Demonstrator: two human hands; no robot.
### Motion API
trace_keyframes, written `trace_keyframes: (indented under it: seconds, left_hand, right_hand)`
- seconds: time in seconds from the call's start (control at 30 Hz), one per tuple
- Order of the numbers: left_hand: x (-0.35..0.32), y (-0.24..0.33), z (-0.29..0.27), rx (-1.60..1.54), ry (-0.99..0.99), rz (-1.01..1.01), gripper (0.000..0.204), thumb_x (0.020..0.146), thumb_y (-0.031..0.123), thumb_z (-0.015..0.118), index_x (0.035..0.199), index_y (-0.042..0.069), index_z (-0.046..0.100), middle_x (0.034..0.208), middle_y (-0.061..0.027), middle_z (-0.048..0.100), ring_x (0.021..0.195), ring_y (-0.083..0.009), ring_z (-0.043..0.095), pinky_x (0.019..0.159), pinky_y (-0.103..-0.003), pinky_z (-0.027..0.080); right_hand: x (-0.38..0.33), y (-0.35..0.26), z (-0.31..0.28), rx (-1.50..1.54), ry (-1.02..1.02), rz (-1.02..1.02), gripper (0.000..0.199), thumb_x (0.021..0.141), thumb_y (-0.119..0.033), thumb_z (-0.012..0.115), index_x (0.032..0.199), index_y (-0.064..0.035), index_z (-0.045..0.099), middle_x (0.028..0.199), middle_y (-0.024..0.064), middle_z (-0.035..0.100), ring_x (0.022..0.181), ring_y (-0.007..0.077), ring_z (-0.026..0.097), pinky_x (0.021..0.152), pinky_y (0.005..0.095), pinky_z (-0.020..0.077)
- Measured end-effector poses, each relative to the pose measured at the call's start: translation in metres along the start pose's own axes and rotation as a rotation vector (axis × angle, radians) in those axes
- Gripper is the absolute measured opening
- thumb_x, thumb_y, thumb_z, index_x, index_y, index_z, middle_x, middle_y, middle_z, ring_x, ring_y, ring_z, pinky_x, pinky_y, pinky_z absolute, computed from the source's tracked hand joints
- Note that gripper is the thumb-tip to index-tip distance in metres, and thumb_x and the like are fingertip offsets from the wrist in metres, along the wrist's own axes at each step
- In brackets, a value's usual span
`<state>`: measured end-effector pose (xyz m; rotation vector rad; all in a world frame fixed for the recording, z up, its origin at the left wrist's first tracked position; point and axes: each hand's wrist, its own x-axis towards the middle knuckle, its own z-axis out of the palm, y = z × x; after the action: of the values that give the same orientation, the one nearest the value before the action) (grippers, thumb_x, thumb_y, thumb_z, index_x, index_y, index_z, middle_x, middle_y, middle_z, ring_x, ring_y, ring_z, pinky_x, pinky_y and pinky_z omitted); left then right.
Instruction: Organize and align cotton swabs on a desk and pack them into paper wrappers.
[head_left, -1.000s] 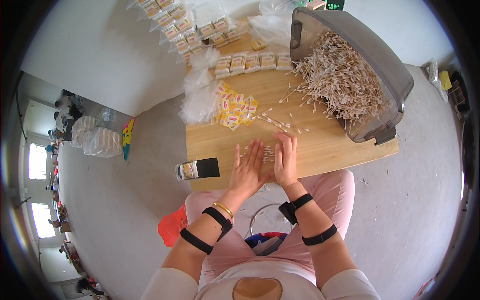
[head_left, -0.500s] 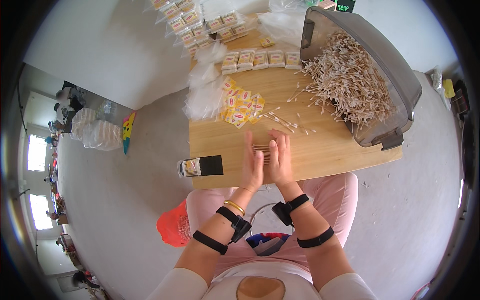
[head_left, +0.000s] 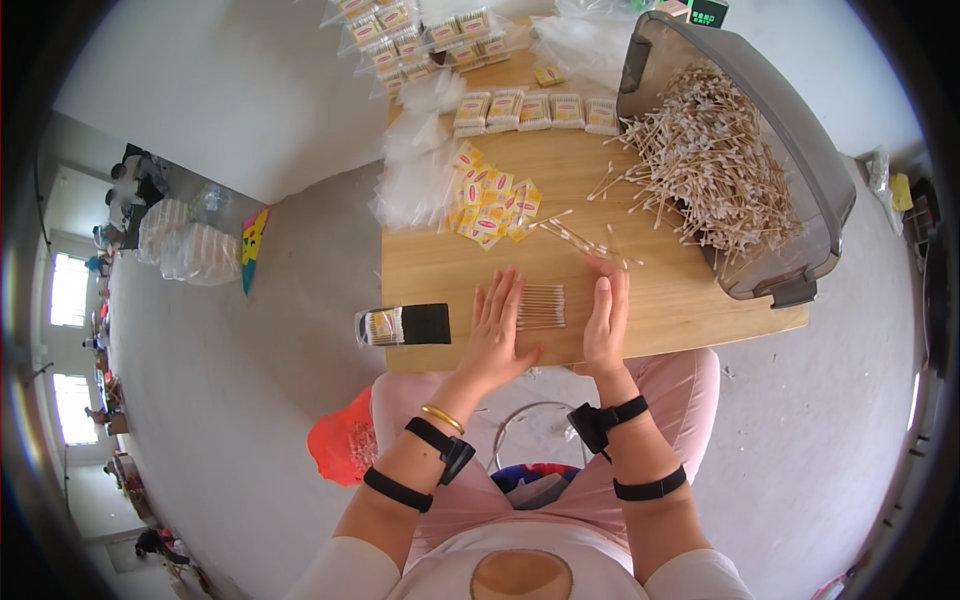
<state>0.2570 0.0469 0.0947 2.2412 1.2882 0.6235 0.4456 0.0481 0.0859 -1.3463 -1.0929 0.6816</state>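
A neat row of cotton swabs (head_left: 542, 306) lies flat on the wooden table (head_left: 680, 315), between my two hands. Close at its left edge, my left hand (head_left: 493, 330) rests palm down with the fingers stretched out and the thumb reaching below the row. My right hand (head_left: 606, 322) stands on edge a short way to the right, fingers straight and thumb up, holding nothing. Left of my left hand is a black holder (head_left: 428, 324) with a clear bag of swabs (head_left: 382, 326) at its left end. Several loose swabs (head_left: 580, 240) lie beyond the row.
A grey translucent bin (head_left: 835, 215) tipped on its side spills swabs (head_left: 715, 165) at the right. Yellow-and-white cards (head_left: 490, 208) and clear bags (head_left: 415, 190) lie at the back left. Packed swab bundles (head_left: 535, 112) line the far side. A red bag (head_left: 340, 440) sits below the table's left.
My hands have moved apart and off the swabs they were pressing together. The left lies flatter now, the right has shifted right, and the row of swabs shows in full between them.
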Motion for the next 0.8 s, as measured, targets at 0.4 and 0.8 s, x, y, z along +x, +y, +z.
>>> trace_keyframes:
  seconds: [0.4,0.8]
  left_hand:
    - [0.018,0.011,0.003,0.217,-0.156,0.102,0.098,0.086,0.038,0.077,0.159,-0.002,0.026,0.165,-0.0213,0.029,0.157,-0.0358,0.021,0.127,-0.059,0.012]
    - [0.009,0.022,0.017,0.451,-0.136,0.076,0.091,0.099,0.056,0.055,0.16,-0.003,0.025,0.168,-0.0203,0.025,0.158,-0.0304,0.021,0.127,-0.061,0.003]
  right_hand:
    - [-0.003,0.002,-0.006,-0.081,-0.007,-0.052,0.032,0.108,-0.02,0.04,0.121,0.0021,0.061,0.12,0.0193,0.06,0.114,0.0346,0.057,0.103,0.0413,0.0438]
    - [-0.004,0.001,-0.003,-0.085,-0.029,-0.088,0.032,0.107,-0.019,0.042,0.123,0.0019,0.061,0.121,0.0204,0.06,0.115,0.0373,0.057,0.103,0.0417,0.0443]
